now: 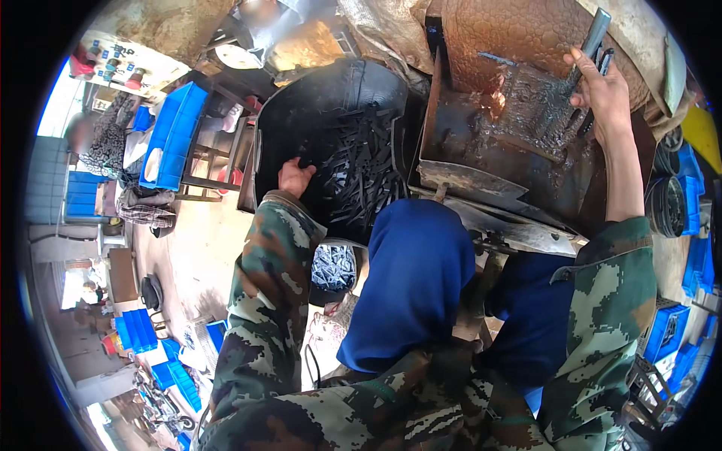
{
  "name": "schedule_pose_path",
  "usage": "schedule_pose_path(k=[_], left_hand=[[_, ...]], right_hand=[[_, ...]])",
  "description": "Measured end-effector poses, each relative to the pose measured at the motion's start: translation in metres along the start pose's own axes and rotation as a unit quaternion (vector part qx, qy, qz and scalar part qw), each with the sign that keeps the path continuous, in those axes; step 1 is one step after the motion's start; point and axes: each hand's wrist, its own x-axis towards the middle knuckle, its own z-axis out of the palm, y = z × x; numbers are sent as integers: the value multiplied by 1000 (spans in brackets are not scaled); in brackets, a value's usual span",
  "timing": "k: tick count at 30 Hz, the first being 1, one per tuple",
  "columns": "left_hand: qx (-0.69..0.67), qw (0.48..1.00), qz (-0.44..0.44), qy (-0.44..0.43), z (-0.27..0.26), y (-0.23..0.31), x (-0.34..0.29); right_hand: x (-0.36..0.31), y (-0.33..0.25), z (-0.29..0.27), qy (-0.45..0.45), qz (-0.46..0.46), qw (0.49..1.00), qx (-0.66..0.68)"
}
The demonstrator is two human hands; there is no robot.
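My left hand is inside a large black bin, near its left wall. Its fingers are curled in, and dark shadow hides what they may hold. Beside it lies a heap of thin dark metal strips. My right hand is raised at the right, its fingers wrapped around a thick grey metal rod that slants up. A thinner dark piece shows beside the rod, its kind unclear. Below that hand is a rusty, oily metal tray with wet, shiny grime on its bed.
A small bucket of shiny metal pieces stands below the black bin. Blue plastic bins sit on a stand to the left, and more blue bins line the right. My knees, in blue, are close under the tray. Another person sits at the far left.
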Motion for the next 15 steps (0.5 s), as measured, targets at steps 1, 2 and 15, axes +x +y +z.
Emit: schedule_pose_path(k=[1,2,15], left_hand=[[26,999,-10,28,4,-1,-2],[25,999,-11,26,6,-1,-1],[-70,993,43,-90,24,1,12]], right_hand=[[-1,0,1,5,6,1000,3],[0,2,1,4,7,1000,2],[8,9,-9,-13,7,1000,-5]])
